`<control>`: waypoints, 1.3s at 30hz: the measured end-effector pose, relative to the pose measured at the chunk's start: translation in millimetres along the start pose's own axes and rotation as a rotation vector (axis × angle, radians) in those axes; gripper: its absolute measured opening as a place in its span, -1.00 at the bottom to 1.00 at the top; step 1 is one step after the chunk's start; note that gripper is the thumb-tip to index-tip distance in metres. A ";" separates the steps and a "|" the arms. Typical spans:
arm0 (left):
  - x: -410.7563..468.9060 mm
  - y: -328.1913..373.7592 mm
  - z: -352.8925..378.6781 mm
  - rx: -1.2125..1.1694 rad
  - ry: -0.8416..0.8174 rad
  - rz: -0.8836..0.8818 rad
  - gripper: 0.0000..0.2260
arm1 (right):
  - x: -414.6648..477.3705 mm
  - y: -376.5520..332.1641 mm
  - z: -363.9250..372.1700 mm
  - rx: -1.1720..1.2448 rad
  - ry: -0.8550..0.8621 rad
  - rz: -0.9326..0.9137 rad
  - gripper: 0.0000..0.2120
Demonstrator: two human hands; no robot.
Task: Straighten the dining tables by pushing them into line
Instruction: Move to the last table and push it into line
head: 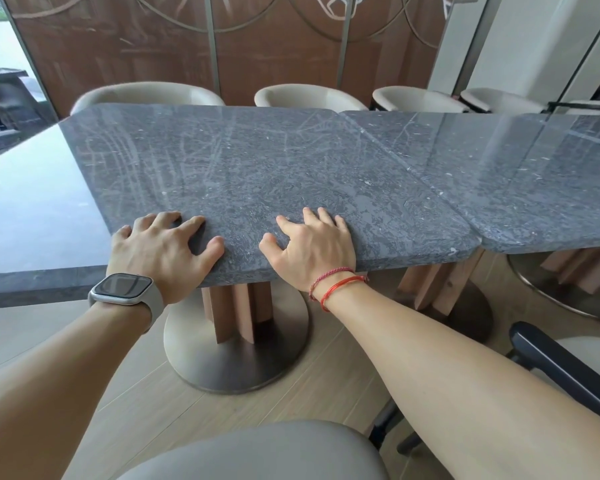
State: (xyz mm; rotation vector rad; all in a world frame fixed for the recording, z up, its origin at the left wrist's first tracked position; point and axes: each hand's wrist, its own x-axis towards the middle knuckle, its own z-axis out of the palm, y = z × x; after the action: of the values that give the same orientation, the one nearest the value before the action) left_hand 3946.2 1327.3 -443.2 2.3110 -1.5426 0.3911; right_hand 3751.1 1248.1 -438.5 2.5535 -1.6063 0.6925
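**Inspector:** State the position of the hands.

**Assistant:** Both are on the middle table (257, 161), at its near edge. The left hand (160, 251) lies palm down on the near-left corner. Its fingers are spread and slightly arched, with the thumb angled toward the other hand. The right hand (314, 251) lies just beside it, palm over the edge, fingers splayed and flat on the stone. Neither grips anything; both press on the top with fingers apart.

**Inspector:** Arms?

**Assistant:** Both forearms reach forward from the bottom of the view, nearly straight. A watch (123, 285) is on the left wrist and red cord bracelets (336, 284) are on the right.

**Inspector:** Neighbouring tables?

**Assistant:** The right table (534, 174) meets the middle table along a seam well right of the right hand, and their near corners touch. The left table (32, 209) sits outside the left hand, its near edge level with the left wrist. I cannot tell whether it touches the middle table.

**Inspector:** Anything else?

**Assistant:** A round pedestal base (236, 368) stands below and between the wrists. Beige chairs (146, 93) line the far side beyond the fingertips. A grey seat (257, 455) sits between the forearms.
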 end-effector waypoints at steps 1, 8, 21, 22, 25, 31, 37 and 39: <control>0.7 0.0 0.4 -0.001 0.001 0.002 -0.33 | 0.6 0.3 0.6 0.002 0.005 0.001 -0.42; 8.0 -0.5 3.6 -0.010 0.005 0.001 -0.33 | 7.7 1.5 5.3 0.000 0.015 -0.004 -0.43; 17.2 -0.5 7.3 -0.019 0.016 0.006 -0.35 | 18.1 4.3 10.4 0.019 0.021 -0.012 -0.43; 16.7 -0.1 6.9 -0.018 0.012 0.006 -0.35 | 17.5 4.8 10.6 0.018 0.021 -0.012 -0.44; 15.3 0.1 6.7 -0.022 -0.004 0.003 -0.34 | 16.8 5.1 12.3 0.025 0.018 -0.008 -0.44; 15.5 -0.1 5.6 -0.031 -0.029 0.014 -0.35 | 18.2 4.7 13.7 0.035 0.011 0.016 -0.39; 16.1 -2.3 4.3 -0.017 -0.075 0.025 -0.37 | 17.7 2.4 10.5 0.035 0.012 0.036 -0.37; 17.2 -2.9 3.1 -0.017 -0.093 0.022 -0.38 | 19.0 2.0 9.5 0.017 0.000 0.035 -0.39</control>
State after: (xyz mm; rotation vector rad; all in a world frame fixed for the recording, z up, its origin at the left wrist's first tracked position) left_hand 3955.5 1312.7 -439.5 2.3311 -1.6096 0.2781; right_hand 3759.5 1228.5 -439.9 2.5432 -1.6555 0.7125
